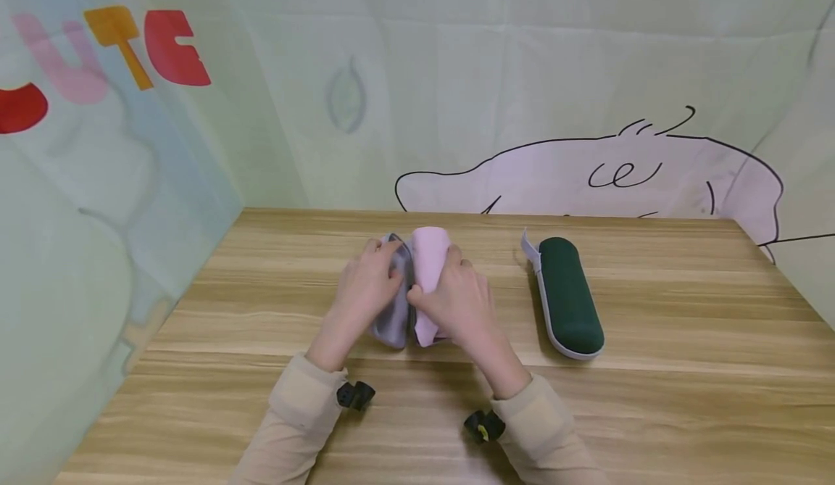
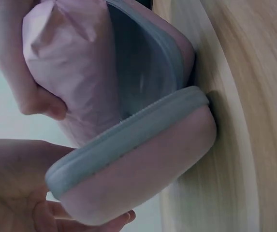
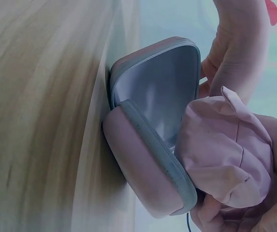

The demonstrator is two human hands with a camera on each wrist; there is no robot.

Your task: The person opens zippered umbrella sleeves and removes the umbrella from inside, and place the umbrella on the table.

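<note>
A pink clamshell case with grey edging [image 1: 393, 322] stands unfolded on the table, its two halves spread and the grey inside showing. The left hand [image 1: 365, 285] grips the left half, thumb at the rim and fingers round the outer side; the pink shell [image 2: 143, 169] shows in the left wrist view. In the right hand [image 1: 466, 300] is a bundle of folded pink fabric [image 1: 430, 253], held over the right half. Seams and a loose flap show on this fabric [image 3: 225, 150] in the right wrist view. The bundle hides part of the case's inside.
A dark green rounded case with a pale edge and strap [image 1: 570, 296] lies to the right on the wooden table [image 1: 685, 369]. Behind and to the left hangs a printed cloth backdrop [image 1: 457, 93] with letters and a cartoon outline.
</note>
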